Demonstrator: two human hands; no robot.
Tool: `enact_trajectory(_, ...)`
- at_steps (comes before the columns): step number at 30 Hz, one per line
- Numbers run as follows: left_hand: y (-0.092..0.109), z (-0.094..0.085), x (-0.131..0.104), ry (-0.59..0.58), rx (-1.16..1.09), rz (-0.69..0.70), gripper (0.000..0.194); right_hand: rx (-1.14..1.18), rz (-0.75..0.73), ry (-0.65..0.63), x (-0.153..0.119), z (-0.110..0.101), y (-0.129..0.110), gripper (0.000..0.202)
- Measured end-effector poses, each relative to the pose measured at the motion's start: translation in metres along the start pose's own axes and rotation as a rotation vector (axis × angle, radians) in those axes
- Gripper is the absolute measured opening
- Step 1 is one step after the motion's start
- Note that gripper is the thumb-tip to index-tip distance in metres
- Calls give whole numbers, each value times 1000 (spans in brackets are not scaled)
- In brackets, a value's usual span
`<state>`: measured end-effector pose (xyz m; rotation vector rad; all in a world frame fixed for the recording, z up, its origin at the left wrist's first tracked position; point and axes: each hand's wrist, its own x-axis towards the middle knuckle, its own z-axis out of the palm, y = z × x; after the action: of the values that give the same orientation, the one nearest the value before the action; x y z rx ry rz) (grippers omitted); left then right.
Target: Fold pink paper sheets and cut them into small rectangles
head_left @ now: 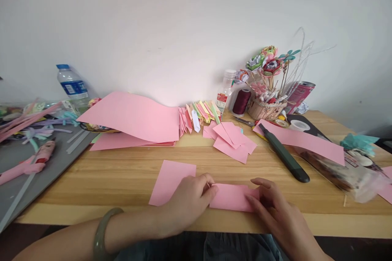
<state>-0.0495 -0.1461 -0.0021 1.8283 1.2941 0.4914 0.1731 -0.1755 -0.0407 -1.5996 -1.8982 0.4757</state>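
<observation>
A small pink paper piece (229, 197) is held between my two hands near the table's front edge. My left hand (190, 202) pinches its left end between thumb and fingers, with a green bangle on the wrist. My right hand (277, 208) grips its right end, thumb in front and fingers behind. A larger pink sheet (171, 179) lies flat on the wooden table, partly under my left hand. Several pink rectangles (234, 140) lie in a loose pile beyond my hands. To the right of that pile rests a dark green cutter (284, 153).
Large pink sheets (137, 118) and folded paper strips (200, 116) lie at the back. A flower basket (266, 110), thread spool (241, 102) and bottle (226, 89) stand against the wall. A grey board (58, 163) is left; a plastic bag (361, 179) is right.
</observation>
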Motion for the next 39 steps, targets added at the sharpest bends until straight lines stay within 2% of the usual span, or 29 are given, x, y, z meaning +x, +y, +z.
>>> enact_trajectory(2, -2, 2, 4, -10, -22, -21, 13, -7, 12, 38, -1, 4, -3, 29)
enact_trajectory(6, -7, 7, 9, 4, 40, -14, 27, -82, 14, 112, -4, 10, -4, 30)
enact_trajectory(12, -5, 7, 15, 5, 189, 13, 23, -217, -54, 15, 5, 8, 7, 25)
enact_trajectory(18, -3, 5, 19, -12, 293, 75, 21, -382, -229, 62, 14, 5, 2, 29)
enact_trajectory(22, 0, 3, 19, -36, 421, 99, 17, -417, -281, 46, 20, -2, 2, 24)
enact_trajectory(25, 1, 1, 21, -47, 490, 118, 15, -367, -259, -68, 27, -9, 3, 15)
enact_trajectory(30, -3, -2, 25, -45, 393, 101, 6, -231, -45, -328, 37, -18, -4, 9)
enact_trajectory(32, -5, -5, 26, -46, 325, 54, 7, -130, -25, -391, 42, -21, -6, 10)
enact_trajectory(34, -7, -10, 30, -44, 259, 34, 9, -30, -72, -398, 48, -23, -8, 16)
enact_trajectory(36, -9, -18, 36, -27, 195, 48, 8, 22, -105, -347, 58, -27, -9, 23)
enact_trajectory(39, -11, -31, 50, 58, 12, 95, 11, 130, -113, -276, 77, -33, -14, 31)
